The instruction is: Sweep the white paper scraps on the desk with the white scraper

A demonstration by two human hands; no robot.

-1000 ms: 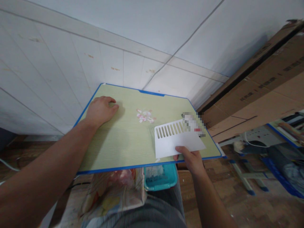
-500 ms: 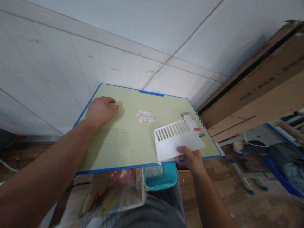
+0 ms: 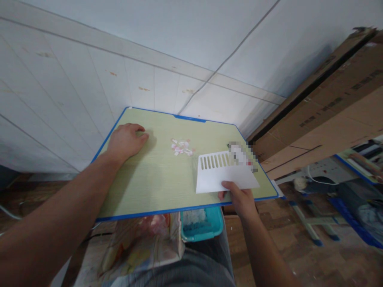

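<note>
A white card with a row of long slots along its far edge is pinched between the thumb and fingers of my right hand, over the right front of the light green tabletop. My left hand rests on the left side of the tabletop, its thumb and fingers apart with nothing between them. Between the hands lies a small heap of pink and white scraps. Beyond the card, at the right, sits a blurred-out item that I cannot make out.
A white panelled wall stands behind the table's blue rim. Large cardboard boxes lean at the right. Below the front edge are a turquoise basket and an open bag or box with pinkish contents. Another table stands at far right.
The card has turned slightly in my right hand's grip, and its near left corner has drawn back from the table's front rim. My left hand has stayed in place.
</note>
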